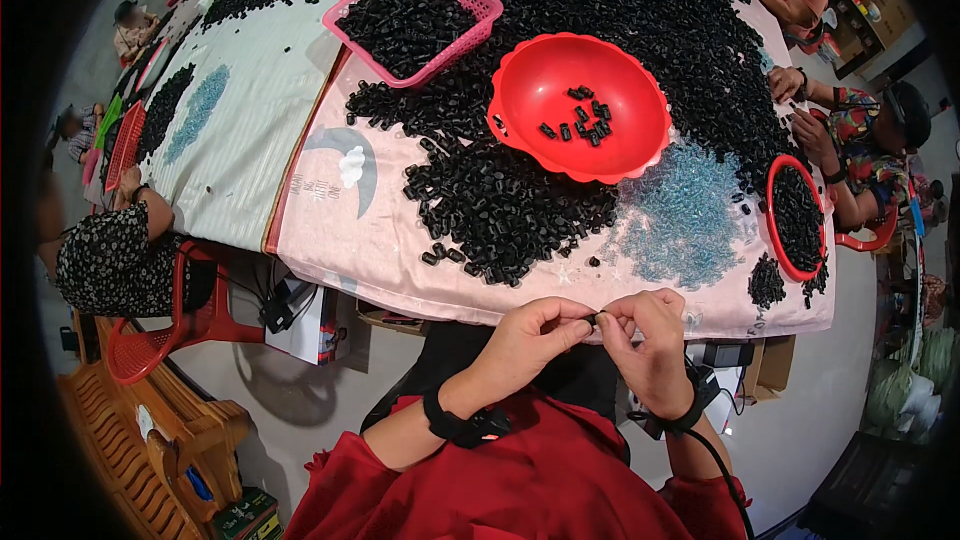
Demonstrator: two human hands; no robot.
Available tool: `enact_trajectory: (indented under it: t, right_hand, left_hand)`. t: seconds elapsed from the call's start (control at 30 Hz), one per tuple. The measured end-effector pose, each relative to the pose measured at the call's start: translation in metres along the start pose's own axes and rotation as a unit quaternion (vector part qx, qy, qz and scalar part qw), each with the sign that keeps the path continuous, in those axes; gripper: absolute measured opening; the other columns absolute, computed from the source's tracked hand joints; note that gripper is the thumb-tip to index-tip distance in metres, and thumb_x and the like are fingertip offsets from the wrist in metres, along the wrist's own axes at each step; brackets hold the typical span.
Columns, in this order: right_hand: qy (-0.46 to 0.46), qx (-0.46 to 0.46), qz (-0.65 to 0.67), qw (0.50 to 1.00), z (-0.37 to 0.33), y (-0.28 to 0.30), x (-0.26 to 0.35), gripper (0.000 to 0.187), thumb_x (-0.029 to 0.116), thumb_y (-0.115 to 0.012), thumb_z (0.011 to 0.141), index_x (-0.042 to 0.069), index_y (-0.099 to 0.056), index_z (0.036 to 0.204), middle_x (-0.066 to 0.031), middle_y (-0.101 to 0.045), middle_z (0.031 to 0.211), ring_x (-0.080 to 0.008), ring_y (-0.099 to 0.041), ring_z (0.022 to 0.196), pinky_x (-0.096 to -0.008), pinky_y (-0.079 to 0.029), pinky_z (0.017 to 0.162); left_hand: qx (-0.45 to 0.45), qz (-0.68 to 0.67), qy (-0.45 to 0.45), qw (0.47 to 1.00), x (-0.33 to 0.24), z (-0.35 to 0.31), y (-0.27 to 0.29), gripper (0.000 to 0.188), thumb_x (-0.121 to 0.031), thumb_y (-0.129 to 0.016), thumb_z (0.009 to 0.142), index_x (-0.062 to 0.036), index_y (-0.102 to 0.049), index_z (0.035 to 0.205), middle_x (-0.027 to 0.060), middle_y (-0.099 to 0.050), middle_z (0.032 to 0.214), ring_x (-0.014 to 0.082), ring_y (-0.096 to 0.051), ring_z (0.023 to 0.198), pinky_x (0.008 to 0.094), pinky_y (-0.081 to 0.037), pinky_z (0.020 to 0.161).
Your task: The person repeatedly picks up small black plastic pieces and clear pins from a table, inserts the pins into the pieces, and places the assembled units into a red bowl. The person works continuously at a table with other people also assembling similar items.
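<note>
Left hand (528,337) and right hand (652,340) together at the near table edge, fingertips of both pinched on 1 small black plastic cylinder piece (592,319). Just beyond, a heap of loose black plastic pieces (500,210) on the pink patterned tablecloth (335,240), beside a round red plastic bowl (530,90)

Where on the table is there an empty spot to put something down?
Bare cloth lies left of the black pile, around the moon print, down to the near edge. The striped cloth left of the pink basket is open too. Around the red bowl and the blue beads it is crowded.
</note>
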State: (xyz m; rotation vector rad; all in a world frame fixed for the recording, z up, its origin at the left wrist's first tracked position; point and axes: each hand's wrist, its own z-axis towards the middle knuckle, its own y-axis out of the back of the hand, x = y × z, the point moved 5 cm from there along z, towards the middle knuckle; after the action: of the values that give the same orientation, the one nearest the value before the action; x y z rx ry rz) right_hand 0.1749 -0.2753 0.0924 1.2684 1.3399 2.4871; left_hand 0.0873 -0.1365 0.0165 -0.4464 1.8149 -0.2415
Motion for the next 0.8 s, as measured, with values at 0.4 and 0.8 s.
enact_trajectory:
  t: [0.4,0.8]
  right_hand:
    - [-0.09,0.03,0.071,0.993,-0.002,0.0,-0.002,0.014,0.004,-0.076,0.092,0.005,-0.074,0.106,-0.0029,-0.068,0.084,-0.0205,-0.062,0.077,-0.0363,-0.04,0.09]
    - [0.02,0.067,-0.091,0.993,-0.007,0.0,0.014,0.02,0.004,-0.07,0.095,0.004,-0.073,0.114,-0.0066,-0.071,0.093,-0.025,-0.067,0.088,-0.0463,-0.037,0.1]
  left_hand:
    - [0.001,0.006,0.007,1.0,0.003,0.0,-0.001,0.028,-0.016,-0.068,0.107,0.0028,-0.07,0.128,0.0014,-0.074,0.108,0.0057,-0.065,0.095,0.023,-0.053,0.085]
    - [0.014,-0.134,0.071,0.988,0.009,-0.001,-0.004,0.028,-0.016,-0.069,0.106,0.005,-0.071,0.124,0.0065,-0.076,0.113,0.0093,-0.068,0.098,0.0253,-0.055,0.09]
